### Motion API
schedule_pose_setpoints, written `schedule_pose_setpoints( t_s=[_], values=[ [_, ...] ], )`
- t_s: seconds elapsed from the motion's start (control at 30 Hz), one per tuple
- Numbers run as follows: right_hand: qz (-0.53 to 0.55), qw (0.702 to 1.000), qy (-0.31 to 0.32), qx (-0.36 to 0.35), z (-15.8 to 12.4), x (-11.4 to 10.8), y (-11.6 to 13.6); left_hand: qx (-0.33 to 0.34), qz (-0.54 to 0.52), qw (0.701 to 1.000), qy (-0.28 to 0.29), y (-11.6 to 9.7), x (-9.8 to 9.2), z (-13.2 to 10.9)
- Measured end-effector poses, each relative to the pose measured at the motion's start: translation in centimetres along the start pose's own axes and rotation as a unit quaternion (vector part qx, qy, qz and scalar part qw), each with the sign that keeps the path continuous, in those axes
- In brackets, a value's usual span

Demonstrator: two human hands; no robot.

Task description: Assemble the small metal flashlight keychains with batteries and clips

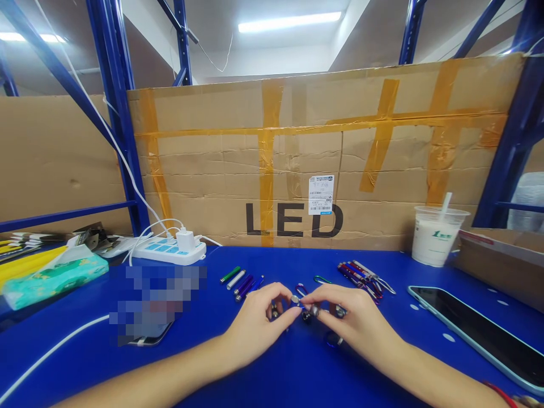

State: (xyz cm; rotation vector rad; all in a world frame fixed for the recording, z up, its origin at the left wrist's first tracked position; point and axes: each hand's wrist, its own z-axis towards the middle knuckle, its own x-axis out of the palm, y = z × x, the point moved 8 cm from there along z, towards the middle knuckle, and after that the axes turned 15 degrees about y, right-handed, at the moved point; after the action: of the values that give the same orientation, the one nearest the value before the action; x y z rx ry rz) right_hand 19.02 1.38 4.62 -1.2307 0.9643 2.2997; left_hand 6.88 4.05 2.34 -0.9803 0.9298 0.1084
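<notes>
Both my hands meet over the middle of the blue table. My left hand (261, 309) is closed in a pinch on a small silver-ended piece (295, 299). Fingertips of my right hand (355, 311) press together close beside it, near a small round metallic end (314, 310); what they grip is mostly hidden. Small dark metallic parts (306, 318) show beneath and between the fingers. Just beyond the hands lie a green carabiner-like loop (323, 279) and a bluish loop (301, 289). A dark blue ring-shaped piece (334, 339) rests below my right hand.
Slim metallic tubes in green, silver, purple and blue (243, 284) lie left of centre; a red, blue and silver bundle (365, 279) lies right. A phone (480, 334), a cup with straw (436, 238), a power strip (165, 249) and a tissue pack (57, 277) surround the workspace. Cardboard (212, 170) stands behind.
</notes>
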Motion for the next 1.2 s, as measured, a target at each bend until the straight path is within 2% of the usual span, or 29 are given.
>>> schedule_pose_setpoints(
  t_s=[0.17, 0.27, 0.37, 0.5, 0.6, 0.77, 0.97, 1.2],
  values=[
    [-0.031, 0.998, 0.061, 0.009, 0.2, 1.3, -0.5, -0.017, -0.003, 1.000, 0.004, 0.2, 0.0, 0.0],
    [-0.040, 0.998, 0.051, 0.023, 0.2, 1.1, -0.6, -0.020, -0.007, 1.000, 0.000, 0.2, -0.1, 0.1],
    [-0.040, 0.998, 0.044, -0.007, 0.0, 0.8, 0.1, -0.029, -0.038, 0.999, -0.005, 0.5, -0.2, 0.1],
    [-0.034, 0.988, 0.132, -0.075, -0.2, 2.2, 1.8, -0.032, -0.081, 0.996, 0.000, 0.7, -0.3, 0.2],
    [-0.038, 0.982, 0.167, -0.074, -0.3, 2.8, 2.0, -0.023, -0.091, 0.996, 0.001, 0.6, -0.3, 0.2],
    [-0.026, 0.982, 0.178, -0.059, -0.3, 2.8, 1.4, -0.018, -0.087, 0.996, -0.002, 0.5, -0.4, 0.1],
    [-0.019, 0.984, 0.177, -0.007, -0.2, 2.9, 0.6, -0.027, -0.075, 0.997, -0.010, 0.6, -0.4, 0.0],
    [-0.022, 0.987, 0.158, 0.034, -0.1, 2.7, -0.1, -0.026, -0.072, 0.997, -0.006, 0.6, -0.3, 0.0]
  ],
)
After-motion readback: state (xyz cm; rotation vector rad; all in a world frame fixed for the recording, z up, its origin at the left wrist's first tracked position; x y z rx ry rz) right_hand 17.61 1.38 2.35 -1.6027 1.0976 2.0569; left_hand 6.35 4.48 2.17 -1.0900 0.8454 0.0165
